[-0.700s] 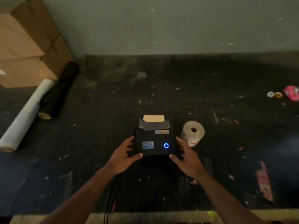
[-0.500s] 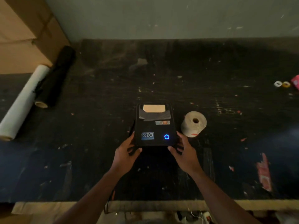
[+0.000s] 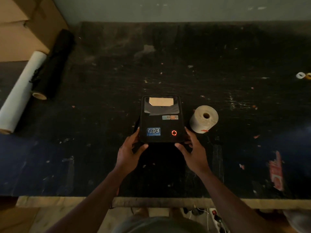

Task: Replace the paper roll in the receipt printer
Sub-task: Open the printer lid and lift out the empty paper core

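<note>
A black receipt printer [image 3: 161, 118] sits mid-table, with a blue logo sticker, a ring light glowing red and a strip of paper showing at its far end. My left hand [image 3: 130, 151] grips its near left corner, thumb on the front edge. My right hand [image 3: 193, 151] grips the near right corner the same way. A white paper roll [image 3: 204, 119] lies on the table just right of the printer, its core hole facing up toward me, with a red mark on its near edge.
On the dark scuffed table [image 3: 101, 148], a long white roll [image 3: 20, 93] and a black roll [image 3: 53, 64] lie at the left beside cardboard boxes [image 3: 21, 29]. Small tape rings [image 3: 303, 75] sit far right. A red label [image 3: 276, 172] is stuck near the right front. A power strip [image 3: 217, 217] lies on the floor.
The printer's ring light has turned from blue to red. Both hands have closed in more tightly on the near corners. The view has tilted further down.
</note>
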{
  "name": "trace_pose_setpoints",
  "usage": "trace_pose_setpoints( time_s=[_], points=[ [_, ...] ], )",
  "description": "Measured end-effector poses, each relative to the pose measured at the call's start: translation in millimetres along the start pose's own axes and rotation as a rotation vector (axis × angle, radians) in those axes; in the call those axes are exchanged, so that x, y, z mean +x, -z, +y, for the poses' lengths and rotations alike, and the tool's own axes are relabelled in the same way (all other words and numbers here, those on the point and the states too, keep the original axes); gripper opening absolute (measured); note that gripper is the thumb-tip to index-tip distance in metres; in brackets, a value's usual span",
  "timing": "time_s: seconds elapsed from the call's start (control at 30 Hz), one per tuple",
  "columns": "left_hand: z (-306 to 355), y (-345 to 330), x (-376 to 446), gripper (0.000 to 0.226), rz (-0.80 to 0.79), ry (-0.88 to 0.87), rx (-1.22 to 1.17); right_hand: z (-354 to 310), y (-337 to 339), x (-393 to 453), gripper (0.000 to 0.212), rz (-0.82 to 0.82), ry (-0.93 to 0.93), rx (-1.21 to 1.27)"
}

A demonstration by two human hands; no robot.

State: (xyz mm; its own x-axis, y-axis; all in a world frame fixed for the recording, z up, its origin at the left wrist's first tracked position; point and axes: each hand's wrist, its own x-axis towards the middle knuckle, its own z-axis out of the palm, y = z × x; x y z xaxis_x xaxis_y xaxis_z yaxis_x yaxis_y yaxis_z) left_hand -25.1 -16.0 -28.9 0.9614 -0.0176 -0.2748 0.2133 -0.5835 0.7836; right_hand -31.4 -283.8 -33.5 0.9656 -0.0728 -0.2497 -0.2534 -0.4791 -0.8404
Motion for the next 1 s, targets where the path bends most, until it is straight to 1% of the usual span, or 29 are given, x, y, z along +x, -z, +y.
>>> trace_pose_setpoints(
  time_s=[0.07, 0.17, 0.3, 0.4, 0.57, 0.73, 0.8, 0.87, 0.93, 1.0],
  points=[
    [3, 3, 0, 0.079, 0.013, -0.037, -0.012, -5, 3, 0, 0.083, 0.009, 0.014, 0.011],
    [17, 11, 3, 0.078, 0.062, -0.092, -0.118, -21, 11, 5, 0.087, 0.044, 0.070, 0.052],
    [44, 28, 27, 0.080, 0.150, -0.185, -0.252, -58, 27, 31, 0.079, 0.150, 0.148, 0.107],
    [64, 41, 60, 0.085, 0.215, -0.182, -0.292, -84, 38, 64, 0.075, 0.197, 0.164, 0.136],
    [79, 52, 117, 0.087, 0.220, -0.173, -0.349, -106, 47, 114, 0.071, 0.206, 0.199, 0.142],
    [78, 67, 149, 0.087, 0.193, -0.161, -0.292, -108, 52, 147, 0.059, 0.179, 0.186, 0.146],
    [69, 67, 151, 0.081, 0.195, -0.174, -0.283, -102, 55, 152, 0.058, 0.188, 0.187, 0.131],
    [52, 61, 145, 0.069, 0.199, -0.176, -0.243, -90, 56, 149, 0.062, 0.177, 0.180, 0.079],
    [31, 50, 134, 0.058, 0.174, -0.176, -0.143, -74, 53, 145, 0.064, 0.092, 0.193, -0.064],
    [15, 37, 125, 0.057, 0.105, -0.215, 0.030, -60, 45, 141, 0.064, -0.076, 0.213, -0.302]
  ],
)
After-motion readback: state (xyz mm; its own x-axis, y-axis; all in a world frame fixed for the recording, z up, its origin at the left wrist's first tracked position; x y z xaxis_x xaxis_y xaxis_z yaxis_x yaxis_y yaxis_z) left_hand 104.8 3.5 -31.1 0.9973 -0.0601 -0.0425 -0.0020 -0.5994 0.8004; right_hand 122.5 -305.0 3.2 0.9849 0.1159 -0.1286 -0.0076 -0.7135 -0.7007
